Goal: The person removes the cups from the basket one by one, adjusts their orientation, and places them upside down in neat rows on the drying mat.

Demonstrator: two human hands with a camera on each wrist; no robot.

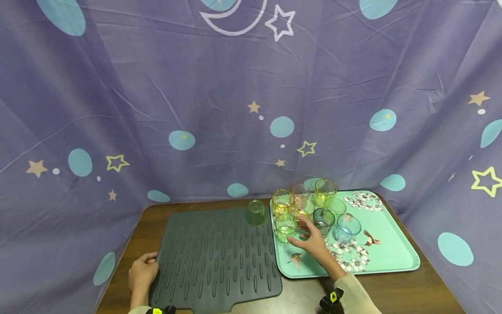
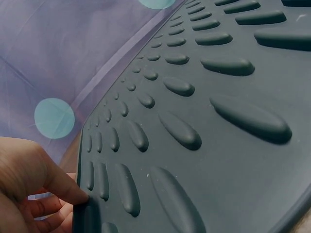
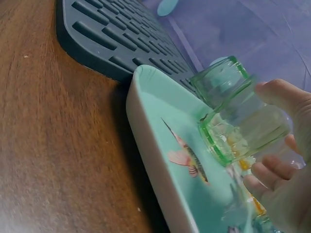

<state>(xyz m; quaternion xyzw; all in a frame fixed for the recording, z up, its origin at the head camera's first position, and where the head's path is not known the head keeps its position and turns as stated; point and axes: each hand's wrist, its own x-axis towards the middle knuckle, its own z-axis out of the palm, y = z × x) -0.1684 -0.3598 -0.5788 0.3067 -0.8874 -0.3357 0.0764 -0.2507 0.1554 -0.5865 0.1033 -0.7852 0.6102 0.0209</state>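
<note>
My right hand reaches over the tray with thumb and fingers spread beside a light green glass. In the right wrist view the thumb and fingers stand around that glass without visibly gripping it. A dark ribbed drying mat lies to the left, and my left hand pinches its left edge. In the left wrist view one fingertip presses on the mat's rim, the other fingers curled beside it. A green glass stands upside down on the mat's far right corner.
The mint tray with flowers and birds holds several more glasses: yellow, pink, another yellow, grey and blue. A brown wooden table carries everything. A purple curtain hangs behind.
</note>
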